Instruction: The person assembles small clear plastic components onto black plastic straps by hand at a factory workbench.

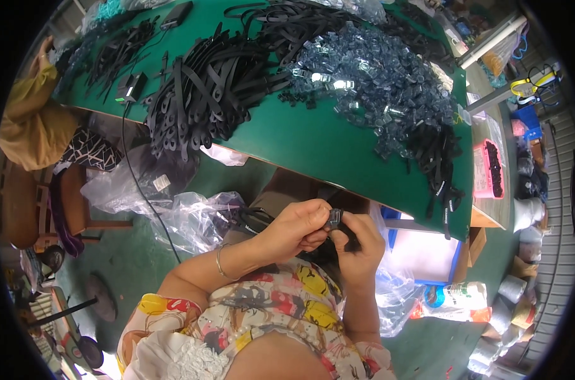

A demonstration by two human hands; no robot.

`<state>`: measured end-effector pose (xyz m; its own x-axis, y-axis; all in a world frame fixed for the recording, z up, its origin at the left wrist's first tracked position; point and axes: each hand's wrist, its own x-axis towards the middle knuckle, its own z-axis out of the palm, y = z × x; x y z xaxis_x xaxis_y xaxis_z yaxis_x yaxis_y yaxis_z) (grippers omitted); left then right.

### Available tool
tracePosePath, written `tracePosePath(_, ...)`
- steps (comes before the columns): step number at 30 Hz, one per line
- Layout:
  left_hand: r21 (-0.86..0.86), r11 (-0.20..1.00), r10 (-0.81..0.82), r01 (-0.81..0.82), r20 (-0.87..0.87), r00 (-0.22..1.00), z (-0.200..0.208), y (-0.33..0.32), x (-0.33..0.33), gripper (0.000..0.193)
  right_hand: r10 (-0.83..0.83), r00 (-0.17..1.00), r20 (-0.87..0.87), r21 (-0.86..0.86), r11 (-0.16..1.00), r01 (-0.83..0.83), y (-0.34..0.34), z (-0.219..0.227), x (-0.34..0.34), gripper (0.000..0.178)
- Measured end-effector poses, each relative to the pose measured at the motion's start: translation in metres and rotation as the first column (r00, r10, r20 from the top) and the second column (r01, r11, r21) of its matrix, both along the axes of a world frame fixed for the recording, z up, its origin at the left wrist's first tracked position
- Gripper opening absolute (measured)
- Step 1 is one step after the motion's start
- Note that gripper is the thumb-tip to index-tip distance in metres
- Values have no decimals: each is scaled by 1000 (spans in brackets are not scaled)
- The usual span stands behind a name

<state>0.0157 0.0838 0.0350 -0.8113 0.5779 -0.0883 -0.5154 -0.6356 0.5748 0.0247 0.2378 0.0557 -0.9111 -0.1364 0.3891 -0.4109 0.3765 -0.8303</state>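
Observation:
In front of my body, both hands meet over a small dark plastic buckle. My left hand pinches it from the left, thumb on top and the other fingers curled. From the right, my right hand closes around the same piece with bent fingers. Some black strap seems to run with the buckle, but my fingers hide most of it. A black strap with pale print lies across my lap beside my left wrist.
The green table ahead carries a heap of black straps and a large pile of clear bluish plastic pieces. More straps hang over its right edge. A black cable drops at left. Plastic bags lie below; another person sits far left.

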Motion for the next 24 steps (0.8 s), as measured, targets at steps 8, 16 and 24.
tracePosePath(8, 79, 997, -30, 26, 57, 998, -3, -1, 0, 26, 15, 1000, 2, -3, 1000, -15, 1, -5, 2, 25)
tracePosePath(16, -270, 960, 34, -68, -128, 991, -5, -6, -2, 19, 11, 998, 67, -112, 994, -4, 2, -8, -4, 21)
tracePosePath(24, -618, 656, -95, -434, -638, 765, -6, -11, -6, 17, 8, 988, -152, 28, 1000, -4, 10, -13, -3, 10)
